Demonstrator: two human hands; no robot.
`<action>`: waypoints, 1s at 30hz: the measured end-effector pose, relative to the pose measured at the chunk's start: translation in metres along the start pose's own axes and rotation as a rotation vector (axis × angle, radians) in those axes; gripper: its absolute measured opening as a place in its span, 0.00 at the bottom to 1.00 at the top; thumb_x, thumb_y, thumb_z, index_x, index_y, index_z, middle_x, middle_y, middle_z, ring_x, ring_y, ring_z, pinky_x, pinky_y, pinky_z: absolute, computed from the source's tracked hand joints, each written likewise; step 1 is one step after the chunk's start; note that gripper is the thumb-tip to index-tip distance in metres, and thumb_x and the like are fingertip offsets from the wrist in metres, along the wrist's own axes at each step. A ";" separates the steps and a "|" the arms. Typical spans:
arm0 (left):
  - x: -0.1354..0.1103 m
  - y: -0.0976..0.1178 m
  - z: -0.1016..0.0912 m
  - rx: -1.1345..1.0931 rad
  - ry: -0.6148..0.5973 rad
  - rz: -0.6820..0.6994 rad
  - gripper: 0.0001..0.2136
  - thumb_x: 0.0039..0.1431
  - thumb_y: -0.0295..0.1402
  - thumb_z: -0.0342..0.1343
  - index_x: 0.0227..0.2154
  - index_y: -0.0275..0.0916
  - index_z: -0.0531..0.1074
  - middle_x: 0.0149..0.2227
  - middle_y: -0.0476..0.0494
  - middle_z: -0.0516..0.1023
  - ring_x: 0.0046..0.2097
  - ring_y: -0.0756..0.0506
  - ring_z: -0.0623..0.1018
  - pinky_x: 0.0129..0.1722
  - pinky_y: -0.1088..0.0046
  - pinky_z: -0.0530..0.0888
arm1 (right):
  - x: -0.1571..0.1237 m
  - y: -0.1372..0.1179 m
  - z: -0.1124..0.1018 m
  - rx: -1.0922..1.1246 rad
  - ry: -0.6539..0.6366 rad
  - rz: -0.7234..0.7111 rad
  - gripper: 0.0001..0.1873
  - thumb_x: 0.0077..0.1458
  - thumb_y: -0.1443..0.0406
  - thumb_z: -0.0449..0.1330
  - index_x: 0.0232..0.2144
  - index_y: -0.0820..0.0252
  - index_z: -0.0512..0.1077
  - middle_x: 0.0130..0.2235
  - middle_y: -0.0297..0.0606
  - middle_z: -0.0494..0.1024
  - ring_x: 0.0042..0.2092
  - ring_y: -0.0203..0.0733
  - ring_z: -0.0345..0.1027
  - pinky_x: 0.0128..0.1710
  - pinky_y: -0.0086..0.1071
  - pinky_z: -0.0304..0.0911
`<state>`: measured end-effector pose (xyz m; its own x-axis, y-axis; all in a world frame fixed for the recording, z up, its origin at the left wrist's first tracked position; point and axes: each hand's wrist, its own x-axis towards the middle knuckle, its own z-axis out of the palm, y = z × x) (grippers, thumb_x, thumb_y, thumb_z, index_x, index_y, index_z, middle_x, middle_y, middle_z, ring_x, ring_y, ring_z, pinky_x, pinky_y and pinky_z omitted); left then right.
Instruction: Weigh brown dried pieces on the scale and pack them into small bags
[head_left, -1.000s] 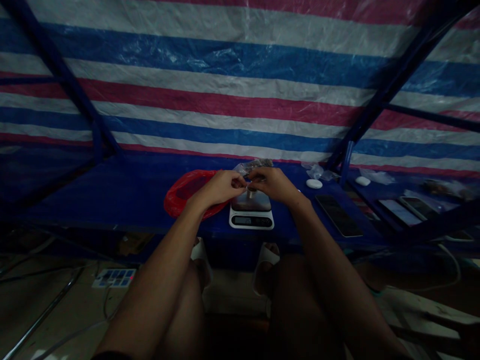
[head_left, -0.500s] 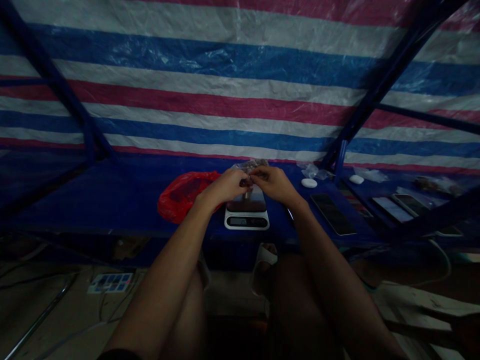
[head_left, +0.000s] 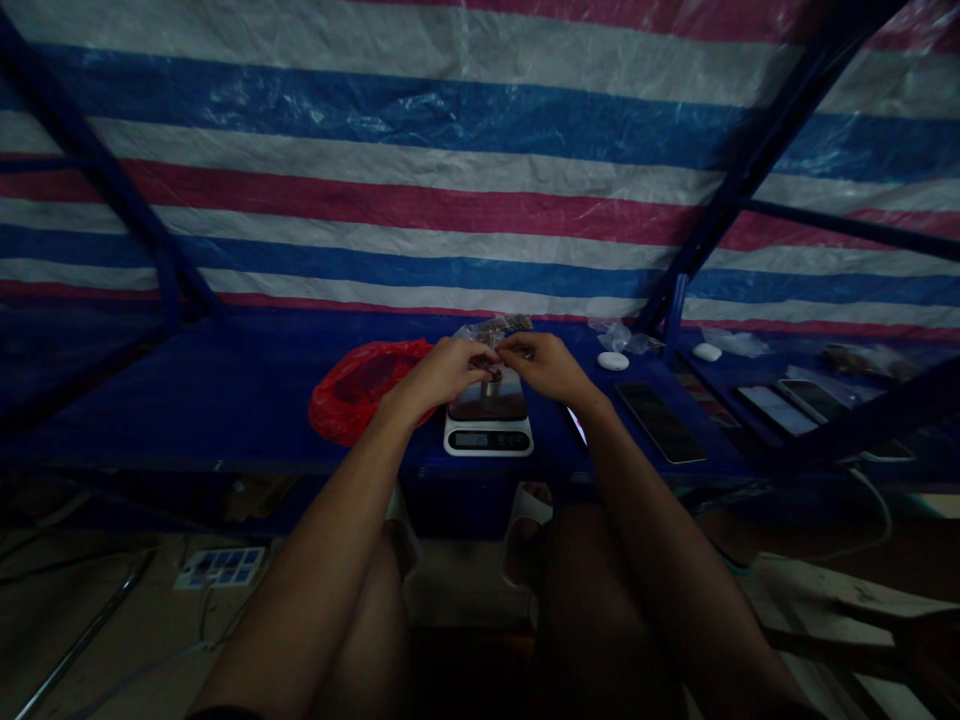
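Observation:
A small white digital scale (head_left: 489,440) with a dark top plate stands near the front edge of the blue shelf. On its plate sits a small shiny cup-like piece (head_left: 492,385) with something brownish at its top. Over the scale, my left hand (head_left: 454,368) has its fingers pinched together; what they hold is too small to name. Close beside it, my right hand (head_left: 547,366) is pinched too, its fingertips nearly meeting the left ones. Behind both hands lies a clear plastic bag (head_left: 499,326) with brownish contents. Left of the scale rests a crumpled red plastic bag (head_left: 345,400).
Right of my hands are a white oval case (head_left: 613,361), a dark phone (head_left: 660,422), a second white case (head_left: 706,352) and more phones (head_left: 776,410). Blue metal posts (head_left: 697,240) rise at both sides. A power strip (head_left: 220,567) lies on the floor.
The view has shifted slightly. My left fingers have lifted a little off the cup-like piece, which shows more now. Both hands stay over the scale.

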<state>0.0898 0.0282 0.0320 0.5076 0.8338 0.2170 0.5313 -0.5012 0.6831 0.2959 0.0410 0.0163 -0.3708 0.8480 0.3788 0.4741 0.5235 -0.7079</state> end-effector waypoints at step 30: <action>-0.020 -0.008 -0.021 0.060 0.131 0.067 0.14 0.67 0.29 0.54 0.50 0.40 0.82 0.50 0.43 0.86 0.51 0.43 0.83 0.55 0.66 0.77 | 0.004 0.001 0.004 -0.031 0.095 0.016 0.11 0.62 0.68 0.61 0.42 0.64 0.83 0.42 0.44 0.87 0.42 0.44 0.79 0.46 0.34 0.71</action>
<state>0.0617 0.0206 0.0367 0.4525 0.8193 0.3521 0.5409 -0.5661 0.6221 0.2913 0.0442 0.0145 -0.2867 0.8595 0.4233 0.5046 0.5110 -0.6959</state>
